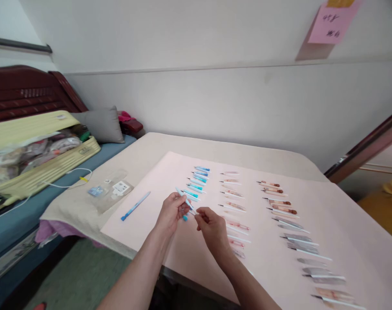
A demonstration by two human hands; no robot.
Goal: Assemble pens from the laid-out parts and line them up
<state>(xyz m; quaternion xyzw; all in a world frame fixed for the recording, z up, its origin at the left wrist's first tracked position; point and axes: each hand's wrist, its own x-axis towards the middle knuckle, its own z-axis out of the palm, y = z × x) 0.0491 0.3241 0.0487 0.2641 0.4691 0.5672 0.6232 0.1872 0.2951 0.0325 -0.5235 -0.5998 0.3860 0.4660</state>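
My left hand [173,211] is closed round a thin light-blue pen [184,198] above a pale pink sheet [328,224]. My right hand [212,226] pinches the pen's lower tip, fingers together. A small blue cap [185,218] shows just under my left fingers. Behind the hands lies a column of several blue pens [197,183], in the middle a column of pinkish pens [233,202], and on the right a longer row of brown and grey pens [289,224]. One blue pen [135,206] lies alone on the sheet's left part.
The sheet covers a beige table [222,148] against a white wall. Clear packets [113,189] lie at the table's left edge. An open yellow suitcase [37,159], a grey cushion [102,125] and a white cable [71,181] are on a blue bed at left.
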